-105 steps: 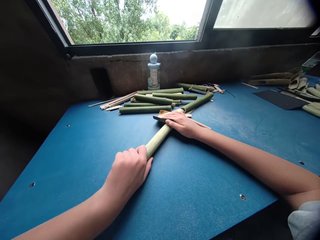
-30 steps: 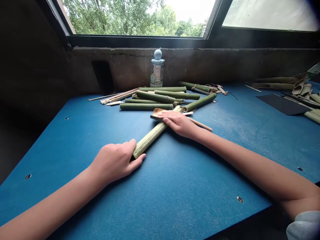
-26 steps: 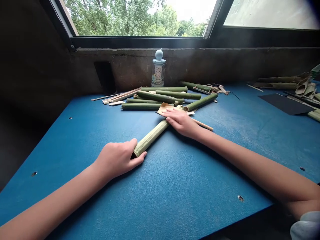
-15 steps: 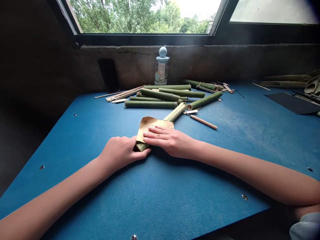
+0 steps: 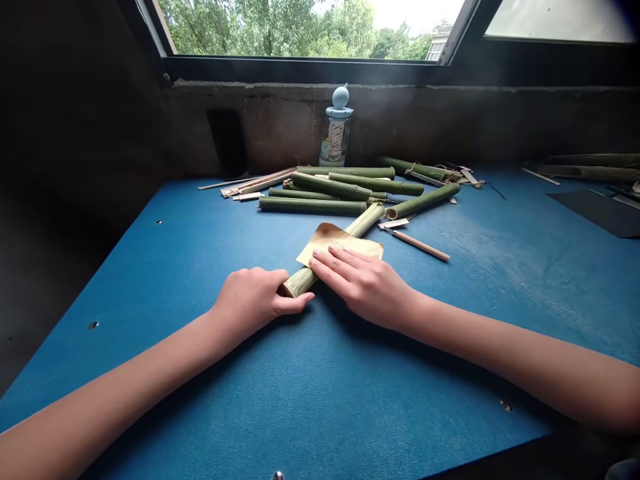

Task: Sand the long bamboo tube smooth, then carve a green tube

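A pale bamboo tube, its green skin largely gone, lies slantwise on the blue table. My left hand is closed round its near end, with the thumb along the front side. Across the middle of the tube lies a yellowish-brown sheet that looks like sandpaper. My right hand holds the sheet down on the tube, its fingers laid long over the paper; the thumb is hidden.
Several green bamboo tubes lie behind the pale one, with split strips at their left. A wooden-handled tool rests to the right. Farther back stand a blue-capped bottle and a dark phone-like slab. A black sheet lies far right.
My right hand and the sandpaper have slid up along the tube, away from my left hand, baring more of the near end. The whole view has shifted slightly.
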The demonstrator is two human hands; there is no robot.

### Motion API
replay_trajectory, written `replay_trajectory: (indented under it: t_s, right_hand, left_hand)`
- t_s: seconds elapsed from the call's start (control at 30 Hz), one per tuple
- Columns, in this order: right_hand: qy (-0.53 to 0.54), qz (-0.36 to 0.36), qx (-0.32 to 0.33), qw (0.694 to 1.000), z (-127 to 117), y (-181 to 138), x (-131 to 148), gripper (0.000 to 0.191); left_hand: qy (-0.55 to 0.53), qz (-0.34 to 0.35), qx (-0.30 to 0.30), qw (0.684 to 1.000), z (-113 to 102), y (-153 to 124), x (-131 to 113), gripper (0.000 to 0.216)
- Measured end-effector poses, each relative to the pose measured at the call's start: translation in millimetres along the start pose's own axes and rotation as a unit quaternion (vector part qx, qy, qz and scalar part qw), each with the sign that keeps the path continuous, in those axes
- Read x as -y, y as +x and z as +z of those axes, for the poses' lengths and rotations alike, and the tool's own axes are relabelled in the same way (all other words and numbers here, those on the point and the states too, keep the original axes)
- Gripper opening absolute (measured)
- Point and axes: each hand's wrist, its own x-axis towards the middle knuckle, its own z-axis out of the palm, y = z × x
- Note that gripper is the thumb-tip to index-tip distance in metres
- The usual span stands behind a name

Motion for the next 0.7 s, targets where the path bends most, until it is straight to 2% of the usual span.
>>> replay_trajectory:
  t_s: [0.17,0.37,0.53,0.6,0.7]
  right_hand:
    - [0.036,-0.041,0.007,0.998,-6,3,13,0.037]
    - [0.059,0.068,0.048,0.995,-7,1,13,0.042]
    - [0.06,-0.01,0.015,0.998,-16,-1,32,0.037]
    - [0.071,0.012,0.016,0.997,-9,-1,22,0.039]
    - [0.086,0.095,0.034,0.991,10,-3,-13,0.042]
  left_hand:
    - [0.001,0.003,0.002,1.0,1,-1,1,0.05]
    - [0.002,0.001,0.006,1.0,1,0,0,0.065]
    - [0.013,0.003,0.016,1.0,2,1,2,0.054]
    - [0.012,-0.001,0.014,1.0,2,0,2,0.055]
    - [0.005,-0.001,0.008,1.0,2,-2,0,0.057]
